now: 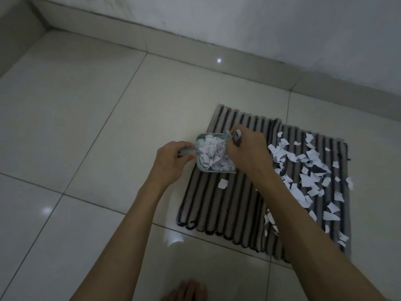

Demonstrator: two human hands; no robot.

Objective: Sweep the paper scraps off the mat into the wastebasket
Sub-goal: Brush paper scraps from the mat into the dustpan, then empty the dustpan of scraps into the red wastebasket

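Observation:
A striped grey and black mat (225, 205) lies on the tiled floor. White paper scraps (308, 179) cover its right half, and one scrap (223, 183) lies alone near the middle. A small pale blue dustpan (200, 164), heaped with scraps (213, 156), hovers at the mat's left edge. My left hand (171, 158) grips the dustpan's handle. My right hand (247, 149) is closed around a pale blue brush (236, 135), most of it hidden, pressed against the pile in the pan. No wastebasket is in view.
Glossy cream floor tiles (86, 127) spread to the left and front. A wall with a tiled skirting (217, 59) runs behind the mat. A bare foot (188, 290) shows at the bottom edge.

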